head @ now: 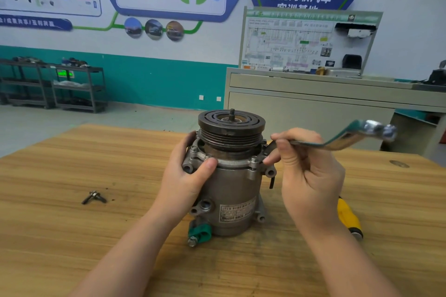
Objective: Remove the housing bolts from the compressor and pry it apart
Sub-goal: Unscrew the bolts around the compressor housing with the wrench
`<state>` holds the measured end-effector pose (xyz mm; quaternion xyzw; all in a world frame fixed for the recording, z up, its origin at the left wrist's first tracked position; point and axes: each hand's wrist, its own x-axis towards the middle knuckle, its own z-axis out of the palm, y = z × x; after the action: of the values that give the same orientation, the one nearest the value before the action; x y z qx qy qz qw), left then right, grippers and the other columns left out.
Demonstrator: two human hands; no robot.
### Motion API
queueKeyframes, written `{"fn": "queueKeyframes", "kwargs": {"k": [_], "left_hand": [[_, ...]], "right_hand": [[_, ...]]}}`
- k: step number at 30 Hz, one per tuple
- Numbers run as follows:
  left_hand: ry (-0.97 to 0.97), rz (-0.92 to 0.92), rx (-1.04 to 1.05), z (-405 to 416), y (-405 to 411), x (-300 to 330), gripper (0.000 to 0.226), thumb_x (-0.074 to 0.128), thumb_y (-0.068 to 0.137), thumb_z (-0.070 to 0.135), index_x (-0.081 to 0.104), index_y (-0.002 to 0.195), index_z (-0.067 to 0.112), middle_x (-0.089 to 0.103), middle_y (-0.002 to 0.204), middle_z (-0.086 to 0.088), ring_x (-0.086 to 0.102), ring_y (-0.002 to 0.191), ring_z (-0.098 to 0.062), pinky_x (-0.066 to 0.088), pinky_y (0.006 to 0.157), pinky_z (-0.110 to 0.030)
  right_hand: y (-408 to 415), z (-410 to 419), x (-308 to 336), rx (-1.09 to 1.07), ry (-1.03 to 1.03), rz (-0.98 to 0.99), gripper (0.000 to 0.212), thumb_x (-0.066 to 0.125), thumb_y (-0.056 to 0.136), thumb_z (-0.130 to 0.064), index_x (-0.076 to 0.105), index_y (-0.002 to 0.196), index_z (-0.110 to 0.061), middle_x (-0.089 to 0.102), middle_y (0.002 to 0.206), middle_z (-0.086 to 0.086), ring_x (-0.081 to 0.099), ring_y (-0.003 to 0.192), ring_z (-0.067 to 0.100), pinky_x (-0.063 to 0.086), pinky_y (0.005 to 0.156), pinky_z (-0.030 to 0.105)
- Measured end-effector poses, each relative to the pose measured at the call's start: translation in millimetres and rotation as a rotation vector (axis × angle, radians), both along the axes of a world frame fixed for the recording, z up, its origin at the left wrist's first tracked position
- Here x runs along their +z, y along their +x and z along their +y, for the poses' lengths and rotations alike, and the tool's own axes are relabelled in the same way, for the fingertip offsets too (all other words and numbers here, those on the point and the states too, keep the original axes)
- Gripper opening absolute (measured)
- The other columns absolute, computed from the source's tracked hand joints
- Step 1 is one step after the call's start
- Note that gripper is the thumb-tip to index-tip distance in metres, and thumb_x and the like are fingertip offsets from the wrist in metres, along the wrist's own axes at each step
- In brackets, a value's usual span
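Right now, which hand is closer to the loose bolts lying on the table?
Left. The left hand grips the compressor on the side where the loose bolts lie. The right hand, holding the wrench, is beyond the compressor, farther away.

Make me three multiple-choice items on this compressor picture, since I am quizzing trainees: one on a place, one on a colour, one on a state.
1. Where do the loose bolts lie on the table?
A. left of the compressor
B. right of it
C. on its pulley

2. What colour is the tool handle lying behind the right hand?
A. red
B. yellow
C. blue

3. What is the left hand doing?
A. lying flat on the table
B. gripping the compressor
C. picking up bolts

Answers: 1 A, the bolts sit apart on the wood to its left. 2 B, the handle is yellow. 3 B, fingers and thumb wrap the body while the right hand holds a wrench.
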<state>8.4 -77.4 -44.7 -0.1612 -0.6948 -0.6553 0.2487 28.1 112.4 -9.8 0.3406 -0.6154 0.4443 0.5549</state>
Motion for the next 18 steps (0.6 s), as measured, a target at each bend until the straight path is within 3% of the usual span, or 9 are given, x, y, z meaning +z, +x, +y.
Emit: {"fn": "queueKeyframes", "kwargs": {"k": [4, 7, 9, 12, 14, 16, 18], "left_hand": [[0.001, -0.004, 0.004, 0.1, -1.2, -0.3, 0.098, 0.064, 0.058, 0.063, 0.040, 0.144, 0.022, 0.054, 0.135, 0.010, 0.052, 0.119, 0.005, 0.043, 0.088, -0.006], [0.001, 0.002, 0.006, 0.7, -0.2, 1.0, 0.097, 0.063, 0.058, 0.063, 0.040, 0.144, 0.022, 0.054, 0.133, 0.011, 0.051, 0.116, 0.011, 0.042, 0.086, -0.003], [0.008, 0.008, -0.002, 1.6, 1.4, 1.9, 0.095, 0.063, 0.058, 0.062, 0.041, 0.142, 0.023, 0.054, 0.131, 0.014, 0.051, 0.113, 0.015, 0.041, 0.083, -0.001], [0.027, 0.006, -0.021, 2.9, 3.1, 3.5, 0.089, 0.063, 0.058, 0.061, 0.042, 0.138, 0.027, 0.055, 0.127, 0.018, 0.052, 0.109, 0.017, 0.042, 0.081, -0.001], [0.027, 0.007, -0.022, 4.0, 4.1, 4.4, 0.087, 0.063, 0.058, 0.061, 0.041, 0.136, 0.029, 0.054, 0.125, 0.020, 0.052, 0.108, 0.018, 0.042, 0.080, 0.000], [0.027, 0.011, -0.020, 4.1, 4.6, 4.3, 0.088, 0.063, 0.058, 0.060, 0.042, 0.137, 0.028, 0.054, 0.126, 0.019, 0.052, 0.108, 0.018, 0.042, 0.080, 0.000], [0.029, 0.014, -0.015, 3.6, 4.4, 4.1, 0.090, 0.063, 0.058, 0.060, 0.042, 0.138, 0.026, 0.054, 0.127, 0.019, 0.052, 0.109, 0.018, 0.042, 0.081, -0.001]], "right_hand": [[3.1, -6.7, -1.1, -0.014, 0.009, 0.012, 0.020, 0.041, 0.103, -0.030, 0.051, 0.097, -0.015, 0.060, 0.072, 0.004, 0.062, 0.062, 0.006, 0.048, 0.061, 0.016], [2.8, -9.2, 0.1, 0.009, 0.002, 0.030, 0.020, 0.034, 0.104, -0.032, 0.050, 0.093, -0.024, 0.058, 0.076, -0.003, 0.058, 0.056, 0.007, 0.047, 0.055, 0.017], [-1.4, -5.0, 5.3, 0.157, -0.296, -0.103, 0.022, 0.031, 0.105, -0.028, 0.047, 0.090, -0.029, 0.064, 0.074, -0.003, 0.057, 0.048, 0.013, 0.046, 0.052, 0.021], [-14.2, 5.6, 13.6, 0.580, -0.851, -0.594, 0.028, 0.029, 0.105, -0.022, 0.045, 0.083, -0.016, 0.066, 0.062, 0.002, 0.052, 0.040, 0.016, 0.044, 0.046, 0.019], [-21.8, 14.1, 20.6, 0.834, -1.005, -0.859, 0.029, 0.033, 0.105, -0.021, 0.048, 0.082, -0.012, 0.065, 0.060, 0.006, 0.054, 0.041, 0.014, 0.046, 0.044, 0.018], [-24.3, 22.2, 26.6, 1.041, -1.124, -0.863, 0.025, 0.039, 0.103, -0.018, 0.052, 0.085, -0.007, 0.068, 0.066, 0.011, 0.063, 0.050, 0.014, 0.052, 0.047, 0.021], [-23.1, 31.0, 30.0, 1.191, -1.217, -0.709, 0.016, 0.045, 0.100, -0.015, 0.054, 0.091, -0.005, 0.070, 0.075, 0.013, 0.071, 0.065, 0.017, 0.057, 0.056, 0.025]]}}
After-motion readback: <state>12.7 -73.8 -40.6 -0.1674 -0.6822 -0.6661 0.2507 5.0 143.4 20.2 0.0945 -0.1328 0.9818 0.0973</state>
